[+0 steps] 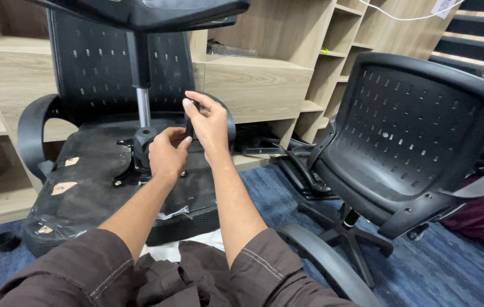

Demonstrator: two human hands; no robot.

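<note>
Head view showed me an upturned chair point(88, 187) lying with its seat underside facing up, the gas column point(143, 108) rising from the mount plate point(139, 165). My left hand point(167, 154) was curled beside the column's foot, fingers closed on a small dark part point(189, 129), though I could not tell how firmly. My right hand point(208, 122) pinched the same part from above, probably to steady it. A second chair point(406, 136) stood upright, well apart to the right.

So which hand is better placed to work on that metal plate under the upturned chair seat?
Probably the left hand: it rests right beside the metal plate, while the right hand is raised above it, pinching a small dark part.
</note>
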